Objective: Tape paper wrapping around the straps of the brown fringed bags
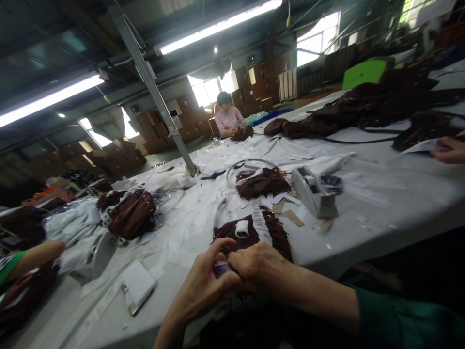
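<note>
Both my hands meet low in the middle, at the table's near edge. My left hand is curled, thumb and fingers closing round a small pale piece, mostly hidden. Beside it my right hand is closed, knuckles up, and whatever its fingers grip does not show. Just beyond them lies a dark brown fringed handbag. A crumpled white wrap runs over it, and a small white wrapping sits on its front.
A grey tape dispenser stands right of a second fringed bag. Brown bags and a white box lie left. A co-worker's arm reaches in at left, another's hand at right. A person sits opposite.
</note>
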### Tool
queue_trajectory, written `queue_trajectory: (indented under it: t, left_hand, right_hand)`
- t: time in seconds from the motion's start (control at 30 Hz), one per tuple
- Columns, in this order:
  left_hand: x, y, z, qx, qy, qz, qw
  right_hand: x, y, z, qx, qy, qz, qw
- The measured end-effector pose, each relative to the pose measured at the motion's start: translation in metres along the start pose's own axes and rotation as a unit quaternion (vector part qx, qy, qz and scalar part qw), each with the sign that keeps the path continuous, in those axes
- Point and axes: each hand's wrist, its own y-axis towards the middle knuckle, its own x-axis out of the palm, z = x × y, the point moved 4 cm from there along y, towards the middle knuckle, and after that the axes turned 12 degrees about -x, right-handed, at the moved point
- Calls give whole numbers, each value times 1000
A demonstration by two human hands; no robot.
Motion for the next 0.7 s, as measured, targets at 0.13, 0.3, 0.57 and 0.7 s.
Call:
queue_trajectory:
  t: [0.13,0.3,0.57,0.7]
  left_hand:
    - [-6,2,19,-1,-7,64,998]
    - [-11,14,16,77,-260,224,936]
    - [-19,46,60,25,-39,-2,999]
    - [-33,65,94,70,-76,57,993]
  right_hand:
    - [-23,8,6,7,27,35,999]
    - [-46,15,20,65,105,91,988]
    - [-85,29,40,-45,-67,1,997]
    - [-125,46,63,-64,-35,68,995]
